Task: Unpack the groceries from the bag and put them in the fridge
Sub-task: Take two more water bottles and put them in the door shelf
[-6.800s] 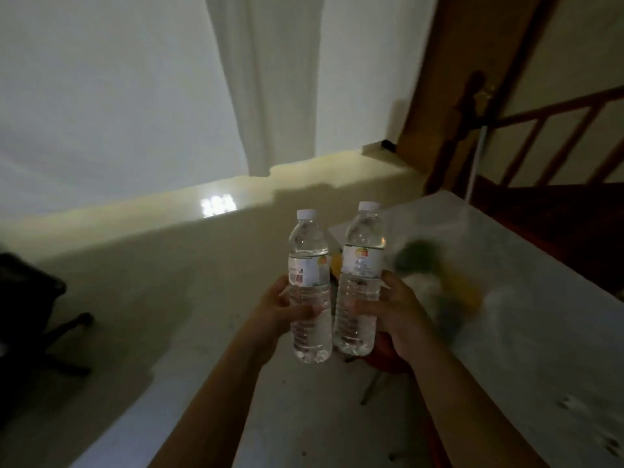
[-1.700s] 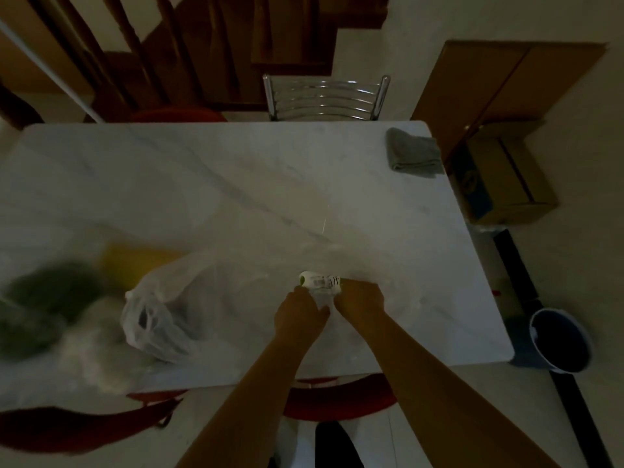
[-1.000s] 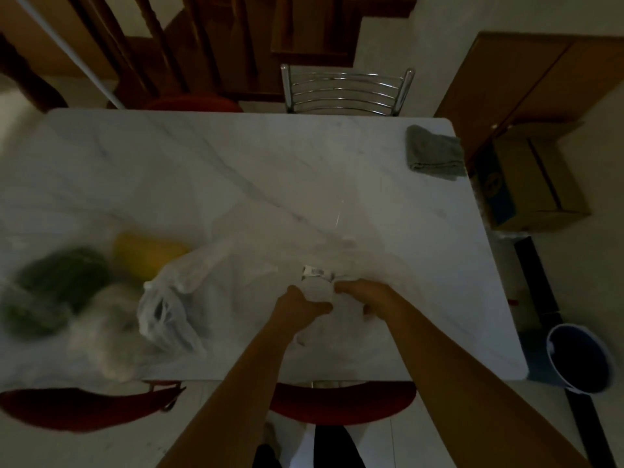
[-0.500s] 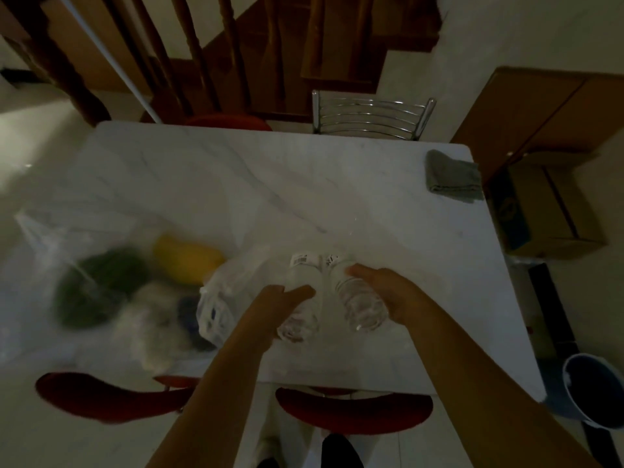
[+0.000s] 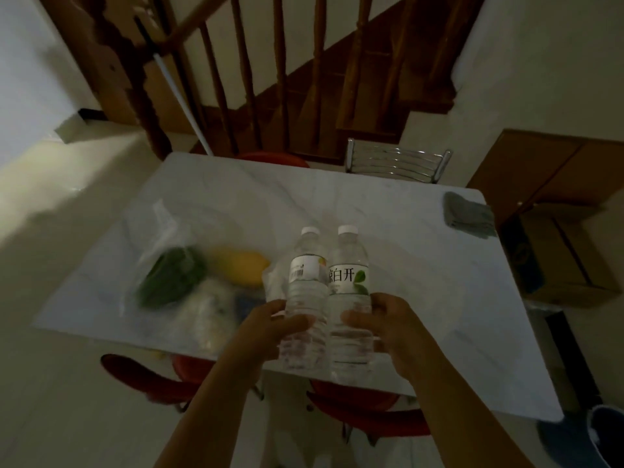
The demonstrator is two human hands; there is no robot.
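Fingers of left hand (image 5: 270, 327) and right hand (image 5: 388, 324) each wrap one upright water bottle (image 5: 305, 298), bottles touching.

Two clear water bottles, each white-capped: left bottle (image 5: 304, 298) with a white label bearing a barcode and a small orange patch; right bottle (image 5: 349, 298) with a white label printed in dark characters and green leaves. Horizontal ribbing on both clear bodies. Tabletop (image 5: 388, 224) white with faint grey marble veining. Translucent whitish plastic bag (image 5: 162, 231), blurred: inside, a dark green item (image 5: 172, 278), a yellow item (image 5: 241, 266), something pale whitish (image 5: 209, 309) and a bit of dark blue (image 5: 246, 304). Grey folded cloth (image 5: 467, 214). Red chair seats (image 5: 368, 412); chrome chair back (image 5: 398, 162). Dark brown wooden banister (image 5: 246, 72). Brown cardboard box (image 5: 560, 251) with a blue side. Dark blue bucket (image 5: 604, 437).
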